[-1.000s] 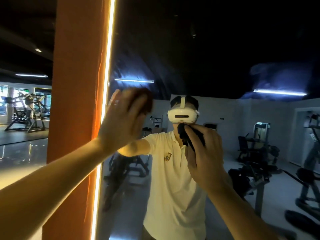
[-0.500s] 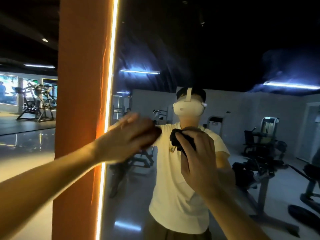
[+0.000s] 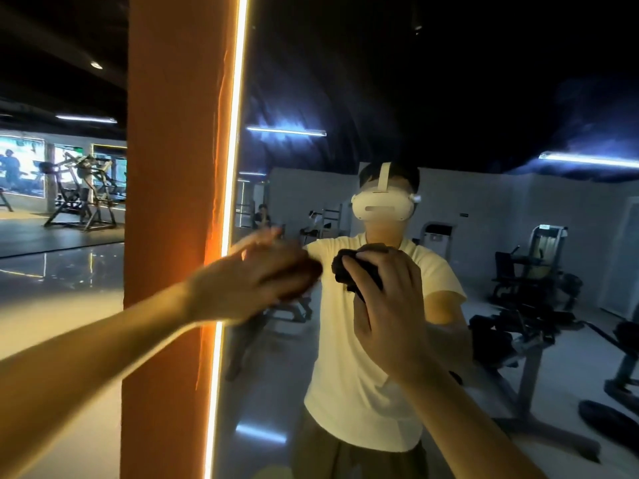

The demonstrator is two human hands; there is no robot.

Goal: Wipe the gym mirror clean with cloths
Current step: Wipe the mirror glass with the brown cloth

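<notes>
Ahead, the blurred left hand (image 3: 256,281) presses a brown cloth (image 3: 306,276) flat-fingered against the mirror (image 3: 449,98) near its lit edge; the right hand (image 3: 383,305) clutches a black cloth (image 3: 351,271) at the glass; the reflected wall sign (image 3: 464,214) is unreadable

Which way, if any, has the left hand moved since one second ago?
Yes, downward. The left hand was about level with the gym machine left of the orange pillar; now it is well below it.

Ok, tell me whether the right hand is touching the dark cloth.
Touching. The head view shows the right hand curled round the dark cloth, gripping it.
</notes>
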